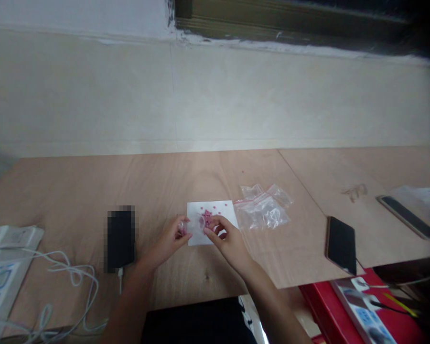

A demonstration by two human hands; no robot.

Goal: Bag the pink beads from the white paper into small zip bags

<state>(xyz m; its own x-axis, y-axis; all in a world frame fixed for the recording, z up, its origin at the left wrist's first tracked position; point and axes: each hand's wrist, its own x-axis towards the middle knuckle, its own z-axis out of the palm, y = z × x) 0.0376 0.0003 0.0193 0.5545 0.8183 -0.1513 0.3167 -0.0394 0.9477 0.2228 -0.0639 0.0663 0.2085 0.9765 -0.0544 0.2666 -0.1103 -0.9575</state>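
My left hand (pixel 172 239) is closed, thumb and fingers pinching a small clear plastic bag (pixel 196 224). A pinkish tint shows by its fingertips. From the other side, my right hand (pixel 229 239) pinches the bag's rounded edge between thumb and forefinger. Its exact shape is blurred. Both hands are over a white sheet of paper (pixel 194 209) on the wooden table. Small pink beads (pixel 207 214) lie on the sheet, several in a heap by my right fingertips and others scattered toward its far edge.
Clear zip bags (pixel 265 210) lie right of the sheet. A black phone (pixel 121 239) with a cable is at left, near a white power strip (pixel 12 267) and tangled white cord (pixel 73 272). Two more phones (pixel 341 243) (pixel 408 217) lie right. Below is a red stool (pixel 315 301).
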